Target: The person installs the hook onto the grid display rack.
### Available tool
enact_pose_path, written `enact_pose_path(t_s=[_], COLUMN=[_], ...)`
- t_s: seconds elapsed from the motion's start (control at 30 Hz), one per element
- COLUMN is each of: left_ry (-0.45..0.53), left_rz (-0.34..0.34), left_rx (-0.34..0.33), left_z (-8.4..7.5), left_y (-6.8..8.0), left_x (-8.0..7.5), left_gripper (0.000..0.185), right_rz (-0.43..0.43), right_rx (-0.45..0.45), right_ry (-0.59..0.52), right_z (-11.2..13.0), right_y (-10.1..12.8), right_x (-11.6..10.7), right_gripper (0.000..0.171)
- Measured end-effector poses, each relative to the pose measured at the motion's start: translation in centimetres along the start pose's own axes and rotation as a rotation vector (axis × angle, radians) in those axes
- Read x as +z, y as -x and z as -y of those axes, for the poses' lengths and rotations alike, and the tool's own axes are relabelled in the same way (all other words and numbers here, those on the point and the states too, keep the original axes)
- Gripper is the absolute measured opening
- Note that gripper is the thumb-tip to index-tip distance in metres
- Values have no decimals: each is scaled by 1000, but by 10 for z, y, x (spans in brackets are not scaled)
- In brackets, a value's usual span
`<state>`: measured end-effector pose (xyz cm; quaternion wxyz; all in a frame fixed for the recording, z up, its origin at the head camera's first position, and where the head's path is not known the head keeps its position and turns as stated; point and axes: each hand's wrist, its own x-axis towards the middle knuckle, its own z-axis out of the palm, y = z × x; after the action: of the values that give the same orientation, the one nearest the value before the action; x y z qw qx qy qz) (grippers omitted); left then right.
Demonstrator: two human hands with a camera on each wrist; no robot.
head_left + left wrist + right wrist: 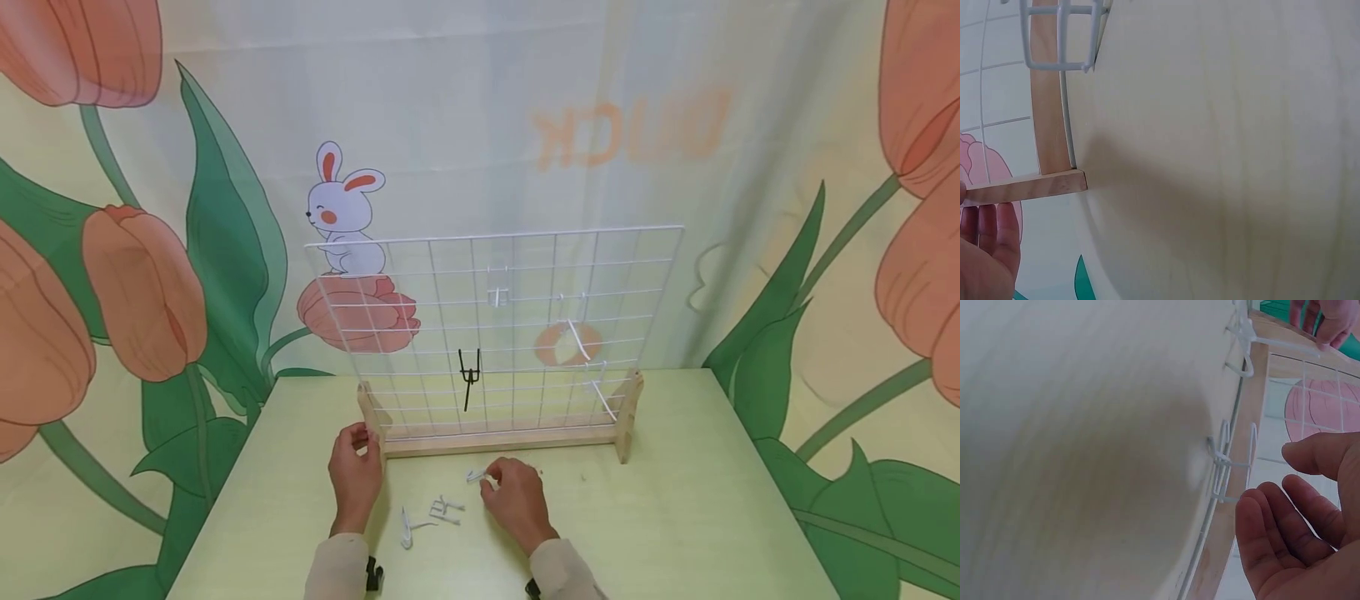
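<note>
We saw the right hand [517, 504] with its fingers loosely bent and the thumb apart from them, gripping nothing. A white bent-wire hook [474, 476] lay at its fingertips on the pale yellow-green bench [675, 508]; we could not tell whether they touched. We found the left hand [356, 477] pinching the light wooden end support [369, 408]. Between the hands lay further white wire hooks [446, 510]. Beyond, the white wire grid panel [495, 237] stood above a wooden base rail [502, 440], carrying one black wire hook [469, 377] and three white ones.
</note>
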<state>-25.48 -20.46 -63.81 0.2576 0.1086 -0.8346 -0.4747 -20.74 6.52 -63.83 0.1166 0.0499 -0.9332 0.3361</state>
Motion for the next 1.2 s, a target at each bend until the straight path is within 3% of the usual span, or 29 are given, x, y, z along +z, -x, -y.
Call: enact_pose_path(t_s=[0.83,1.2], left_ry=[-20,-22], left_rz=[18,9], left_rx=[-14,-16], left_z=[-1,3], left_y=[1,2], left_x=[0,2], left_gripper=[27,27], right_rz=[-27,10], right_rx=[6,-1], right_ry=[18,-13], right_z=[-6,-8], right_y=[-1,-2], right_x=[22,25], right_gripper=[14,8])
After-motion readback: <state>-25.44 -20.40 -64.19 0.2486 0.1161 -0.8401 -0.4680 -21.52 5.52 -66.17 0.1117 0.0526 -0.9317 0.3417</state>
